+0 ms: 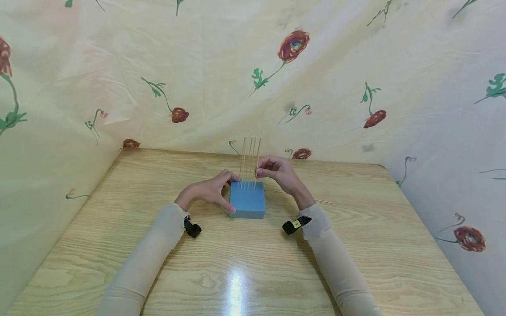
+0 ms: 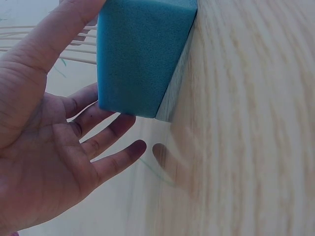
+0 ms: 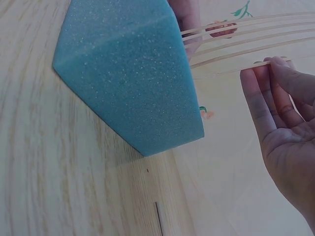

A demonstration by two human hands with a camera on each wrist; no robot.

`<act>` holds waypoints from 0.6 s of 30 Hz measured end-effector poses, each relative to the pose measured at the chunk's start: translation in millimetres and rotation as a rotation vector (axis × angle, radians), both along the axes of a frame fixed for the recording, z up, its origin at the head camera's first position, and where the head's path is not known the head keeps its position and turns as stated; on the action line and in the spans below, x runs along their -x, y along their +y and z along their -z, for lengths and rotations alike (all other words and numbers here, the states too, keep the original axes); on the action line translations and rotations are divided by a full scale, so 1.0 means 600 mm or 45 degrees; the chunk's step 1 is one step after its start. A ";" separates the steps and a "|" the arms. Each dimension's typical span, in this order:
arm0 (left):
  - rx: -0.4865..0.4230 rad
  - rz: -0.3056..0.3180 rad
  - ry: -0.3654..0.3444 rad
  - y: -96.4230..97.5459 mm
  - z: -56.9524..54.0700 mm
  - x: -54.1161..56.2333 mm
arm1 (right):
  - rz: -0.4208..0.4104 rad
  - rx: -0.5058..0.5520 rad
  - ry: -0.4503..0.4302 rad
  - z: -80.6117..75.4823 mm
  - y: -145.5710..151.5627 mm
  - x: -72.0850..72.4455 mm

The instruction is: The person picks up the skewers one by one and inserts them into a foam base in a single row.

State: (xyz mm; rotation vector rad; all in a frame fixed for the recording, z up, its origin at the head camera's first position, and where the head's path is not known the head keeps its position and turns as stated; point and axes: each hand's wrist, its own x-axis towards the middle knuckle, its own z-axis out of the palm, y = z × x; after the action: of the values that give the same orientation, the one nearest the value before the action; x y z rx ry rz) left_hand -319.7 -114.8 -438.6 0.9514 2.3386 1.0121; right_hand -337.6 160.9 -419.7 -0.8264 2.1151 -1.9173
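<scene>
A blue foam block [image 1: 247, 202] lies on the wooden table. Several thin wooden sticks [image 1: 249, 160] stand upright in a row near its far edge. My left hand [image 1: 211, 189] holds the block from the left, thumb at its near left corner and fingers toward the far side; the left wrist view shows the fingers [image 2: 106, 132] spread along the block [image 2: 142, 59]. Between thumb and fingertips, my right hand [image 1: 280, 173] pinches another thin wooden stick [image 3: 266, 63] at the right end of the row. Whether its lower tip enters the foam I cannot tell.
A loose thin stick [image 1: 323, 201] lies on the table [image 1: 356, 237] to the right of the block, partly behind the right wrist. A flower-patterned cloth [image 1: 221, 66] hangs behind the table and along its sides.
</scene>
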 end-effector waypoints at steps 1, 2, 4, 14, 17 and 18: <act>-0.001 0.001 0.002 0.000 0.000 0.000 | -0.005 0.004 0.001 0.000 0.000 0.000; 0.001 0.000 0.002 0.000 0.000 0.000 | -0.009 0.007 0.002 0.000 0.000 0.000; 0.002 -0.001 0.001 0.001 0.000 0.000 | -0.018 0.010 0.005 -0.001 0.001 0.000; -0.011 0.003 0.015 0.000 0.003 0.001 | -0.040 -0.009 0.039 -0.003 0.002 0.000; -0.017 0.006 0.016 0.000 0.004 0.001 | -0.040 -0.030 0.052 -0.003 0.002 -0.001; -0.018 0.006 0.015 0.001 0.004 0.001 | -0.040 -0.037 0.058 -0.003 0.002 -0.001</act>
State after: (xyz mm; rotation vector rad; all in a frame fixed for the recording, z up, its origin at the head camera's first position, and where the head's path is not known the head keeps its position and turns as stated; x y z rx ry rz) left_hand -320.5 -114.5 -441.2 0.9706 2.3407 1.0247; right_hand -337.2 162.3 -418.1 -0.9005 2.1372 -1.8653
